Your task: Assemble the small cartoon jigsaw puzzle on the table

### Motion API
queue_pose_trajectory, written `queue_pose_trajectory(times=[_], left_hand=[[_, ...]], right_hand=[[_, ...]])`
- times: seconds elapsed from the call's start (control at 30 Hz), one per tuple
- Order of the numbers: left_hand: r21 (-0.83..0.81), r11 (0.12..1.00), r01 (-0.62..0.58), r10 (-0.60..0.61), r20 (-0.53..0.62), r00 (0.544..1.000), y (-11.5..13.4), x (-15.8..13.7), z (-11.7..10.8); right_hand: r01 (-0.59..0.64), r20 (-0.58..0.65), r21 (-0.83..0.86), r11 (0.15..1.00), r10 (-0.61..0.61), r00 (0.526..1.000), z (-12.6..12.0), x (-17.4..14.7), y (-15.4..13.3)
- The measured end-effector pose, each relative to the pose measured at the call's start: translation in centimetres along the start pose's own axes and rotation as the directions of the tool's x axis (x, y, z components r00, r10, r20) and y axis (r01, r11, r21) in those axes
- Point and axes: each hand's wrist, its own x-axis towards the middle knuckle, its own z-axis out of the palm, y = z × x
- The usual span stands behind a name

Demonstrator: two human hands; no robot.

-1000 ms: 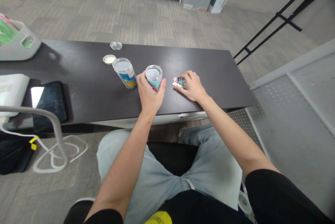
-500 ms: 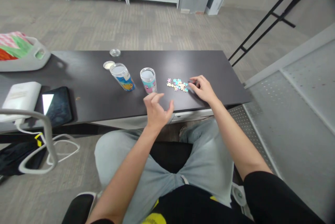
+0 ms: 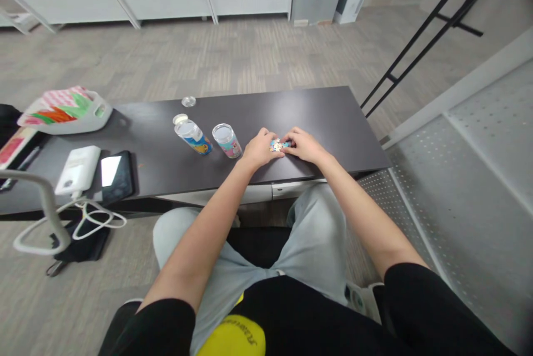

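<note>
A small heap of puzzle pieces (image 3: 278, 145), in blue, pink and cream, lies on the dark table between my two hands. My left hand (image 3: 261, 148) cups its left side, thumb in front and fingers curved behind. From the right, my right hand (image 3: 302, 145) curves around the other edge, thumb and fingers apart. Both hands seem to touch the outer pieces, and they partly cover the heap. Just left of my left hand stands a clear can with a pink and blue print (image 3: 227, 141). Beside it is another can with a blue and yellow print (image 3: 194, 137).
Two lids, one clear (image 3: 189, 101) and one whitish (image 3: 180, 119), lie behind the cans. Further left are a tablet-like black device (image 3: 117, 176), a white power bank (image 3: 78, 170) with a cable, and a white basket (image 3: 97, 117) of colourful cloth. The table (image 3: 328, 123) ends at right.
My left hand has moved from above the table's front edge to the heap's left side. My right hand has closed in from the right, and the pieces lie closer together. The view has shifted.
</note>
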Motion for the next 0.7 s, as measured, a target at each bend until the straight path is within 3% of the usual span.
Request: queue_pose_trajectory(times=[0.43,0.7], left_hand=[[0.093,0.991,0.093,-0.107,0.157,0.982,1.1,0.7,-1.7],[0.139,0.987,0.084,-0.103,0.142,0.984,1.5,0.5,-1.7]], right_hand=[[0.054,0.109,0.048,0.997,-0.059,0.992,-0.5,1.6,0.2],[0.054,0.105,0.013,0.998,-0.055,0.993,0.0,1.4,-0.4]])
